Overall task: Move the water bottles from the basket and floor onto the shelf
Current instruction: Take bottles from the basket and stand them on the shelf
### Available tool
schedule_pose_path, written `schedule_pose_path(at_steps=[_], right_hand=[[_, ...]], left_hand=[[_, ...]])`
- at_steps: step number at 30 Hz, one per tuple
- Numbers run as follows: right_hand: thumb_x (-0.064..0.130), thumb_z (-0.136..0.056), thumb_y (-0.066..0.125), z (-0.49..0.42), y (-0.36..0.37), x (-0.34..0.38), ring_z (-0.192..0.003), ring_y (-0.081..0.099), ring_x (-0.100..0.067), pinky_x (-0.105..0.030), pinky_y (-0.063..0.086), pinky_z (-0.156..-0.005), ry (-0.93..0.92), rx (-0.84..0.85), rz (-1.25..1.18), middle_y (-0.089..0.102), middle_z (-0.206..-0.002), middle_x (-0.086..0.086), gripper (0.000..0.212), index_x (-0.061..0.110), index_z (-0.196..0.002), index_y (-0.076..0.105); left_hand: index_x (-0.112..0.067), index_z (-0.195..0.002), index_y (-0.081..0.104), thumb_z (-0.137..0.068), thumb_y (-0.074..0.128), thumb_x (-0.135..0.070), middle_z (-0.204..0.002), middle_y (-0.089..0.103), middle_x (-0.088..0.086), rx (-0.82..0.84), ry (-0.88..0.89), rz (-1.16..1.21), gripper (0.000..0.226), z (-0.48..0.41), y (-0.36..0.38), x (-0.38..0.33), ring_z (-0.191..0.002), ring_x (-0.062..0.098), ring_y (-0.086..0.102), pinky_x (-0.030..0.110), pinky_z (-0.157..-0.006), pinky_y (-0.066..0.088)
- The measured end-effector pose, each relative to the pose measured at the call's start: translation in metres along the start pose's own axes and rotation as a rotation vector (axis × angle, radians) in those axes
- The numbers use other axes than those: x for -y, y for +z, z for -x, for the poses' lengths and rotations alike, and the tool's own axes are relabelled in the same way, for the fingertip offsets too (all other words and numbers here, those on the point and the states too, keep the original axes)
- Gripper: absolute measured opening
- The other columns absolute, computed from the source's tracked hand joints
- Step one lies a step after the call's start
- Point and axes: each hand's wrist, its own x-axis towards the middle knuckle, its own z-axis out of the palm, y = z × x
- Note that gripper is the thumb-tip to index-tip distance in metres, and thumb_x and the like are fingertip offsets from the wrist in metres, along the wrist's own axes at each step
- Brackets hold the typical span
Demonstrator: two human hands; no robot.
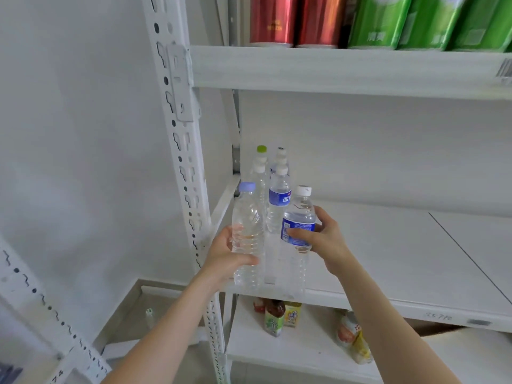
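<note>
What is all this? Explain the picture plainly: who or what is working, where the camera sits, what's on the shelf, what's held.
There is no machine here: a person works with bare hands. The single picture comes from a camera on their head, looking forward and down, so the arms reach in from below. The left hand grips a lilac-capped bottle. The right hand grips a white-capped bottle with a blue label. Both are at the front left of a white shelf; I cannot tell whether they stand on it. Behind them, more bottles stand in the corner. Above sit red cans and green packs; below, a few drinks.
</note>
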Motion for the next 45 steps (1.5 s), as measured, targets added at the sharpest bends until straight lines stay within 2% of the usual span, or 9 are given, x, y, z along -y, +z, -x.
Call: schedule_pose_path(at_steps=[5,10,16,22,27,31,36,39,45], right_hand=[[0.001,-0.069,0.083,-0.033,0.012,-0.012,-0.081,0.072,-0.017,-0.018,0.051,-0.057,-0.023,-0.068,-0.004,0.074,-0.095,-0.006,0.057,0.026,-0.113,0.057],[0.013,-0.057,0.088,-0.060,0.017,-0.025,-0.083,0.072,-0.013,-0.019,0.053,-0.061,-0.051,-0.086,0.034,0.075,-0.093,0.004,0.065,0.033,-0.111,0.056],[0.008,-0.059,0.088,-0.087,0.015,-0.040,-0.087,0.070,-0.011,-0.020,0.054,-0.063,-0.059,-0.073,0.096,0.073,-0.098,0.005,0.067,0.038,-0.109,0.056],[0.005,-0.060,0.089,-0.106,0.011,-0.047,-0.087,0.070,-0.013,-0.030,0.059,-0.070,-0.076,-0.062,0.110,0.073,-0.098,0.005,0.068,0.032,-0.114,0.056],[0.009,-0.060,0.090,-0.116,0.016,-0.049,-0.086,0.065,-0.004,-0.021,0.055,-0.067,-0.094,-0.068,0.152,0.067,-0.095,0.021,0.067,0.037,-0.110,0.055],[0.011,-0.060,0.090,-0.123,0.020,-0.052,-0.100,0.061,-0.012,-0.034,0.057,-0.081,-0.105,-0.089,0.176,0.064,-0.111,0.006,0.071,0.034,-0.117,0.053],[0.013,-0.061,0.089,-0.128,0.020,-0.054,-0.102,0.061,-0.014,-0.038,0.056,-0.085,-0.106,-0.081,0.195,0.060,-0.117,-0.004,0.074,0.034,-0.120,0.051],[0.014,-0.061,0.089,-0.128,0.020,-0.055,-0.101,0.061,-0.011,-0.035,0.056,-0.083,-0.107,-0.083,0.208,0.061,-0.117,0.000,0.074,0.034,-0.120,0.050],[0.013,-0.061,0.089,-0.125,0.022,-0.052,-0.100,0.061,-0.009,-0.030,0.055,-0.080,-0.090,-0.080,0.222,0.063,-0.112,0.008,0.073,0.036,-0.118,0.050]], left_hand=[[-0.034,-0.100,0.054,-0.050,0.089,-0.001,-0.098,0.068,-0.006,-0.035,-0.006,-0.039,0.068,-0.039,-0.001,0.004,-0.092,0.008,0.064,0.021,-0.068,0.046],[-0.028,-0.102,0.050,-0.051,0.087,0.004,-0.100,0.066,-0.004,-0.021,-0.002,-0.049,0.070,-0.064,0.007,0.013,-0.081,-0.003,0.063,0.011,-0.058,0.045],[-0.031,-0.096,0.045,-0.055,0.081,0.001,-0.095,0.062,-0.006,-0.003,0.000,-0.137,0.064,-0.085,0.016,0.017,-0.086,0.010,0.062,0.008,-0.053,0.043],[-0.035,-0.097,0.047,-0.053,0.082,0.000,-0.096,0.063,-0.008,-0.009,-0.004,-0.145,0.066,-0.102,0.019,0.024,-0.087,0.006,0.062,0.020,-0.066,0.047],[-0.035,-0.098,0.050,-0.047,0.080,-0.004,-0.096,0.063,-0.009,-0.025,-0.007,-0.099,0.066,-0.115,0.021,0.027,-0.089,0.010,0.061,0.025,-0.070,0.048],[-0.033,-0.102,0.052,-0.046,0.079,-0.007,-0.104,0.062,-0.007,-0.020,-0.004,-0.096,0.068,-0.126,0.023,0.026,-0.095,0.013,0.060,0.031,-0.077,0.053],[-0.039,-0.105,0.052,-0.054,0.081,0.002,-0.102,0.065,-0.011,-0.001,0.004,-0.127,0.072,-0.137,0.023,0.022,-0.091,0.003,0.060,0.021,-0.068,0.048],[-0.033,-0.112,0.052,-0.056,0.081,0.002,-0.104,0.065,-0.007,-0.007,0.006,-0.144,0.073,-0.140,0.023,0.022,-0.095,0.011,0.062,0.026,-0.075,0.052],[-0.030,-0.117,0.047,-0.056,0.083,-0.001,-0.105,0.063,-0.010,0.018,0.042,-0.245,0.076,-0.137,0.021,0.020,-0.092,0.006,0.059,0.020,-0.069,0.045]])
